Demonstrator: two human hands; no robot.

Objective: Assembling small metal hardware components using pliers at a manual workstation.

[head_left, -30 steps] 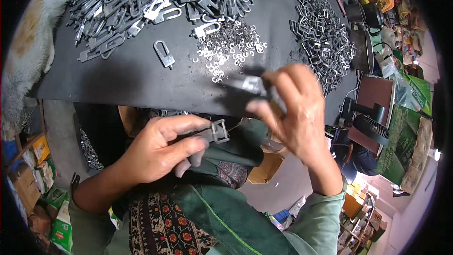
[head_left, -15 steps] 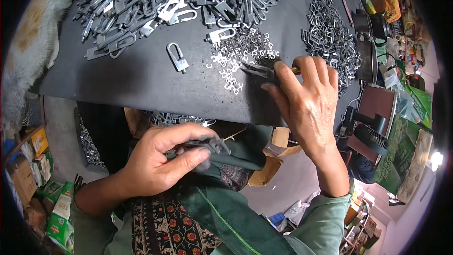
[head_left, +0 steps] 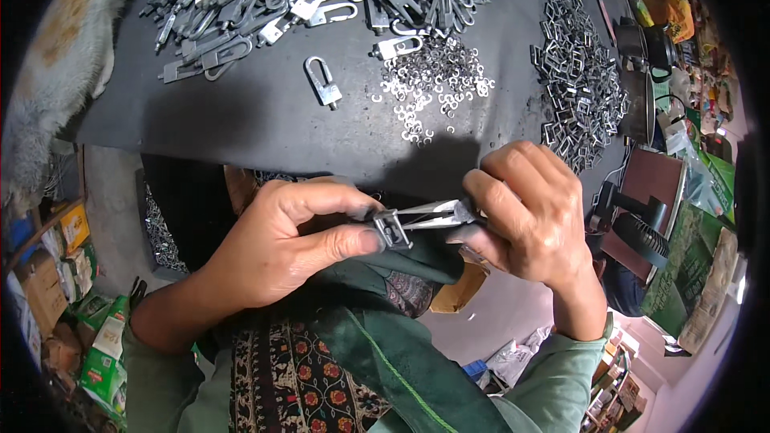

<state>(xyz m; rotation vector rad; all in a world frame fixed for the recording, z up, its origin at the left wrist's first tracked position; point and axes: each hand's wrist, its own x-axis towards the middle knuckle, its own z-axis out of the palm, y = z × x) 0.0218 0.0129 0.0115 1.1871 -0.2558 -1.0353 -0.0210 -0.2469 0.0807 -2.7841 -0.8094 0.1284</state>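
Between the thumb and fingers of my left hand is a small metal buckle fitting with a rectangular end; the rest of it is hidden by the fingers. My right hand grips a pair of slim pliers, whose jaws point left and reach the fitting. Whether the jaws hold a small clip is too fine to see. Beyond my hands, a heap of silvery C-shaped clips lies on the dark table. One metal snap hook rests alone left of the clips.
A big pile of snap hooks covers the table's far side. Rectangular metal rings are heaped at the right. White and orange animal fur lies along the left edge. A small black fan stands at the far right.
My right hand has brought the pliers from the clip heap down and toward me to the fitting. My left hand has moved slightly right and up, turning the fitting's rectangular end into view.
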